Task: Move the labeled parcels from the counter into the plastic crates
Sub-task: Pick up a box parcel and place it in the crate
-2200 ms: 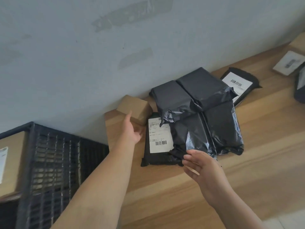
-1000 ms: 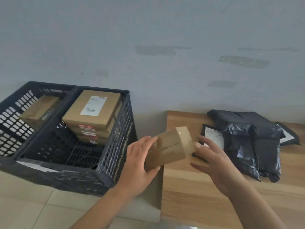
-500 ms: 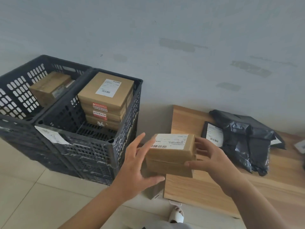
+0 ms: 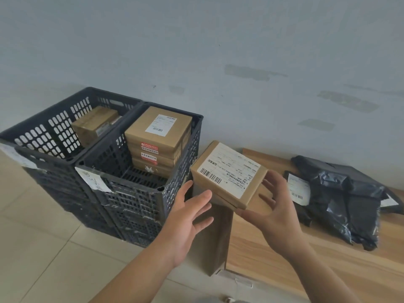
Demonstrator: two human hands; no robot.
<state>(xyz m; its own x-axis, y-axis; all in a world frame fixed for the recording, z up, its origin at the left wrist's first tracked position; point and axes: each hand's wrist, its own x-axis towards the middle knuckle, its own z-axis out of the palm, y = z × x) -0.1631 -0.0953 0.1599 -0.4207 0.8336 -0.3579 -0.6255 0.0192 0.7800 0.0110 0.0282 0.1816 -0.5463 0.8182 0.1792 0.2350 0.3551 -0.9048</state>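
Parcel sorting room: 2 crates [image 4: 140, 193], labeled parcels [image 4: 341, 193], counter [image 4: 306, 265].

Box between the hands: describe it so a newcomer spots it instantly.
Start at the two dark crates against the wall, then look right toward the wooden counter. The brown cardboard box sits between the left hand and right hand. Unlike the boxes stacked in the crates, it is airborne and tilted, label up.

You can read almost nothing here. The cardboard box [image 4: 227, 174] between your hands carries a white label with a barcode and printed lines too small to read. The top box in the nearer crate [image 4: 140, 189] has a barcode label; the boxes beneath show red stickers, also illegible.
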